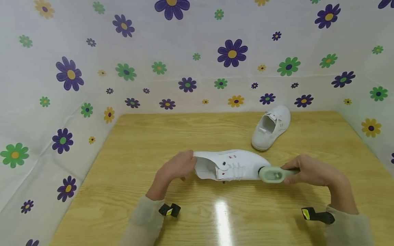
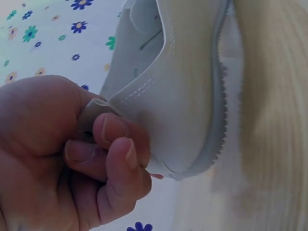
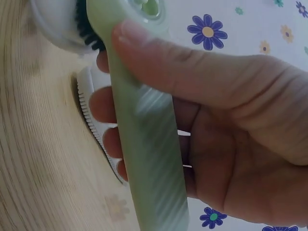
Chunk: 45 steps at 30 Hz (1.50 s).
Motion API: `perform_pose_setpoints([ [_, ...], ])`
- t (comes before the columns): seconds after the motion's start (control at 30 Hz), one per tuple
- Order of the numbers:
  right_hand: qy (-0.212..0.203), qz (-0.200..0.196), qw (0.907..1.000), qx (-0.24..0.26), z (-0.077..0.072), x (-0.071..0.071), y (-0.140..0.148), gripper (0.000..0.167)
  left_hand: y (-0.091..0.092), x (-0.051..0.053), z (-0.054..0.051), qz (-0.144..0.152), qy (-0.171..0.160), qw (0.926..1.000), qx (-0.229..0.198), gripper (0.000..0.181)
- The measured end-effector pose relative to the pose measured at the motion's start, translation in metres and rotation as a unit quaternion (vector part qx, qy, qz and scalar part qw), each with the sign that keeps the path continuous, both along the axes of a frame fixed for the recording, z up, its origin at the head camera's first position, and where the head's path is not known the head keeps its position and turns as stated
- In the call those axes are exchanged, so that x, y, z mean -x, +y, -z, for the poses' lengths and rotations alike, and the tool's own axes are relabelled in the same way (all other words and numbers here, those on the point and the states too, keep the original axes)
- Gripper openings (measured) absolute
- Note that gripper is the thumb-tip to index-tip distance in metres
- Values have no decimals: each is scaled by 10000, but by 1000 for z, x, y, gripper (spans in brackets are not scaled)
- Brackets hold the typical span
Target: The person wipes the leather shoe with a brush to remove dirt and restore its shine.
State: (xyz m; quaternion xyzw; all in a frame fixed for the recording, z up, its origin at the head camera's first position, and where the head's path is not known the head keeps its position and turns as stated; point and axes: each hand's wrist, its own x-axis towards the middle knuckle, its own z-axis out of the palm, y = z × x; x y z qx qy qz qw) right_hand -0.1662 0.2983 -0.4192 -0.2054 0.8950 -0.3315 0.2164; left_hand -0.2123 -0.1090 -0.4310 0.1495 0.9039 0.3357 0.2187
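A white lace-up shoe is held by the heel in my left hand, its opening toward that hand and its toe to the right. The left wrist view shows the fingers of my left hand curled at the shoe's heel collar. My right hand grips the handle of a light green scrubbing brush, whose dark bristles touch the toe of the shoe. In the right wrist view, thumb and fingers wrap the ribbed green handle, with black bristles against the white toe.
A second white shoe stands on the wooden table at the back right. White cloth with printed flowers encloses the table at the back and sides. Each sleeve carries a black wrist mount.
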Motion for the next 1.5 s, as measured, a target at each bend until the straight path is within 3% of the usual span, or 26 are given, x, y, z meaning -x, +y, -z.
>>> perform_pose_setpoints([
  [0.23, -6, -235, 9996, 164, 5, 2, -12, 20, -8, 13, -7, 115, -551, 9984, 18, 35],
  [0.43, -18, -138, 9996, 256, 8, 3, -14, 21, -3, 26, 0, 359, -1006, 9943, -12, 35],
  [0.63, 98, -39, 9997, 213, 6, 5, -14, 28, -1, 33, 5, 95, -1086, 9940, -24, 42],
  [0.73, 174, -66, 9997, 185, 5, 6, -15, 27, -1, 31, 4, 90, -799, 9966, 152, 41],
  [0.8, 202, -98, 9996, 173, 5, 7, -16, 25, -2, 28, 2, 105, -336, 9983, 469, 37],
  [0.9, 199, -106, 9996, 151, 5, 8, -18, 23, -4, 19, -3, 206, 489, 9946, 894, 39],
  [1.0, 179, -63, 9997, 147, 5, 8, -17, 23, -7, 11, -1, 591, 1107, 9898, 674, 48],
  [1.13, 206, -44, 9997, 156, 4, 6, -12, 25, -6, 3, 9, 1392, 1421, 9799, 156, 34],
  [1.27, 155, 112, 9997, 172, 3, 3, -8, 30, 2, 4, 14, 1878, 1869, 9635, 391, 23],
  [1.33, 160, 251, 9994, 161, 2, 1, -7, 33, 5, 6, 13, 1971, 1955, 9593, 527, 25],
  [1.5, 265, 634, 9974, 222, 0, -4, -2, 43, 11, 10, 9, 1628, 1521, 9726, 661, 39],
])
